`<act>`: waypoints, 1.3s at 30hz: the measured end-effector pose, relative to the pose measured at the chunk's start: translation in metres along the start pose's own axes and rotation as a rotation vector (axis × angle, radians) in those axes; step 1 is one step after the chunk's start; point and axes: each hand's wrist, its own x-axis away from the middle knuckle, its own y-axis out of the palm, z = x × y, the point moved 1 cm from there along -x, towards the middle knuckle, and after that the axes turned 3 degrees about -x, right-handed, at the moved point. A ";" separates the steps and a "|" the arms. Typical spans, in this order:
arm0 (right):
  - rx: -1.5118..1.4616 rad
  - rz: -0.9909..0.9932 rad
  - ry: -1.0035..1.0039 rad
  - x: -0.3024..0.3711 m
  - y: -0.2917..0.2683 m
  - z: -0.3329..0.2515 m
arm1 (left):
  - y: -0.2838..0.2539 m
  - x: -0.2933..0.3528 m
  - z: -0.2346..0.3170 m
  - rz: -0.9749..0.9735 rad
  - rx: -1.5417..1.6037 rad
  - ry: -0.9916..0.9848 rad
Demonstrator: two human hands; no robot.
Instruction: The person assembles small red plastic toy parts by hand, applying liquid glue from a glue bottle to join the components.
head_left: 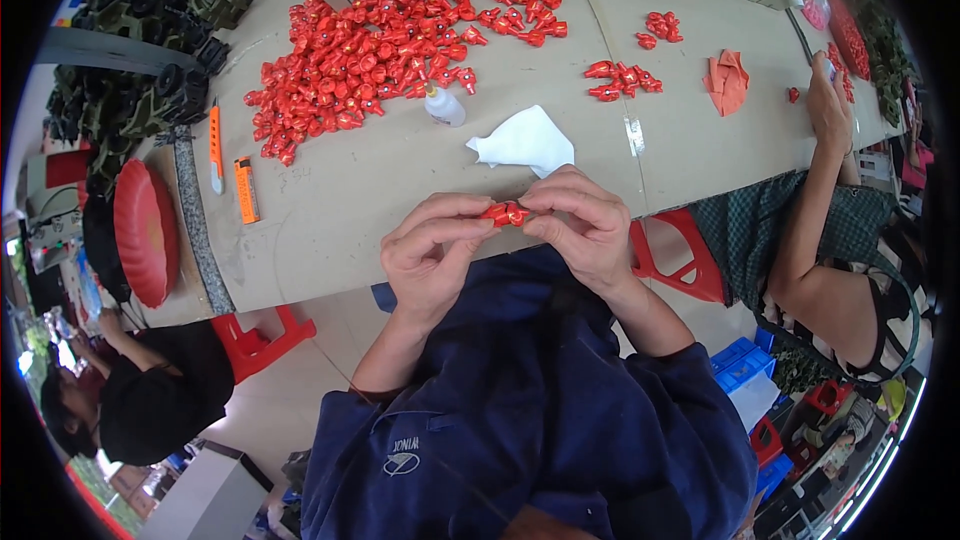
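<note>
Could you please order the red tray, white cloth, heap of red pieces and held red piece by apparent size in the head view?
1. Heap of red pieces
2. Red tray
3. White cloth
4. Held red piece, partly covered

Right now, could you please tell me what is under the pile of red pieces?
The red pile rests on the table; what lies beneath its crowded middle is covered.
</note>
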 end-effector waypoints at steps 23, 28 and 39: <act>0.006 0.008 0.111 0.003 -0.001 -0.001 | 0.007 -0.007 0.008 -0.018 -0.462 0.538; -0.014 0.000 0.140 0.004 -0.003 -0.001 | 0.008 -0.006 0.008 -0.025 -0.478 0.553; -0.010 -0.049 0.110 0.005 -0.007 0.000 | 0.011 -0.004 0.008 -0.014 -0.493 0.574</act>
